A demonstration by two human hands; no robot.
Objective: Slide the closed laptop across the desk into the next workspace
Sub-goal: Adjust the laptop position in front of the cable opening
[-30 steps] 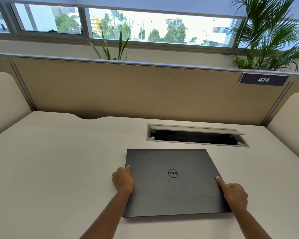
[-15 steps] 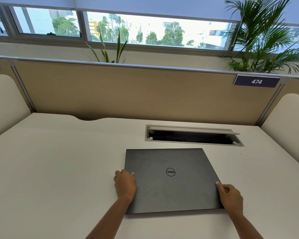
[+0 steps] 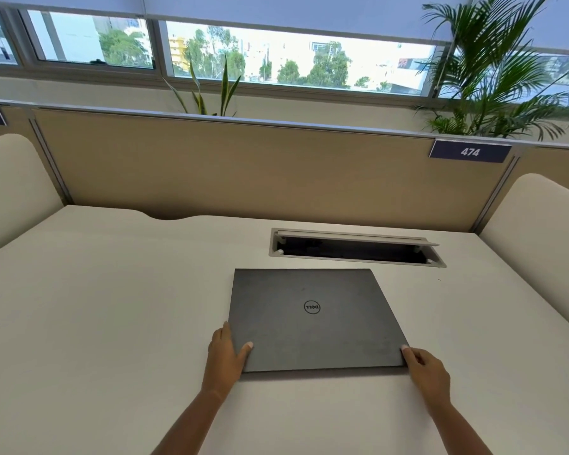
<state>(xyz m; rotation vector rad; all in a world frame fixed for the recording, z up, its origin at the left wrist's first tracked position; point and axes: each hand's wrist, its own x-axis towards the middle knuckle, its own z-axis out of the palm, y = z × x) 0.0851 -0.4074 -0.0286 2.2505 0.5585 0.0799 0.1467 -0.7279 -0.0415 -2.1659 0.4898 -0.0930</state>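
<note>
A closed dark grey laptop (image 3: 312, 318) lies flat on the white desk (image 3: 112, 323), lid up, with a round logo in its middle. My left hand (image 3: 225, 354) grips its near left corner, thumb on the lid and fingers along the left edge. At the near right corner my right hand (image 3: 426, 371) holds the laptop, with a fingertip on the lid's corner.
An open cable hatch (image 3: 355, 247) is cut into the desk just behind the laptop. A tan partition (image 3: 243, 165) with a "474" sign (image 3: 469, 152) closes the back. Rounded cream dividers stand at the left (image 3: 10, 188) and right (image 3: 546, 231). Plants rise behind the partition.
Both hands have slid back from on top of the lid to its near corners and taken hold of the edges. The laptop has shifted slightly left in view.
</note>
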